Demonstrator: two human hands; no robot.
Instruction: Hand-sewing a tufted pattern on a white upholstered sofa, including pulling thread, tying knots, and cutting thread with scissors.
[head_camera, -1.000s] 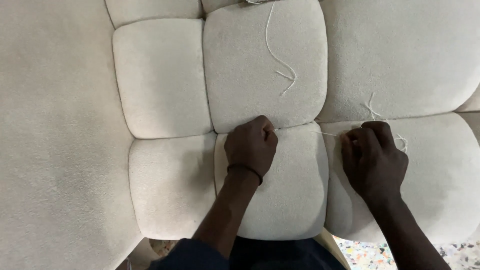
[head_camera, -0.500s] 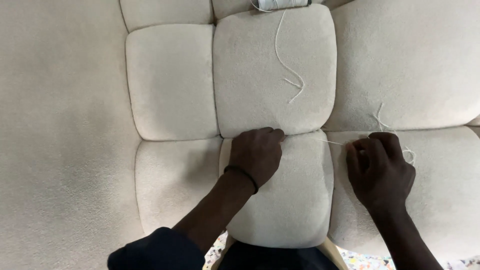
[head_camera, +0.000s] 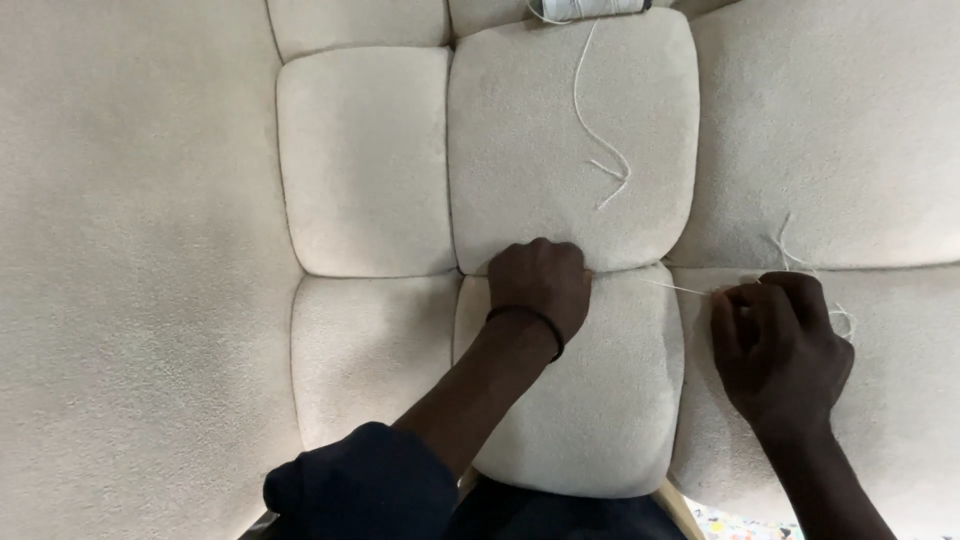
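Both hands curl shut: left hand (head_camera: 538, 285) hides the cushion (head_camera: 570, 140) seam, right hand (head_camera: 775, 345) pinches a thread (head_camera: 675, 288).

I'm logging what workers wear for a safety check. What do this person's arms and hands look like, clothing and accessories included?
Both hands are bare, no gloves. The left hand has a thin dark band around the wrist, and a dark navy sleeve is pushed up near the elbow, leaving the forearm uncovered. The right hand shows no band or rings, and no sleeve is visible on its forearm.

Thread spool (head_camera: 585, 8) (partly cropped) lies behind both hands, seemingly on the cushion (head_camera: 570, 140).
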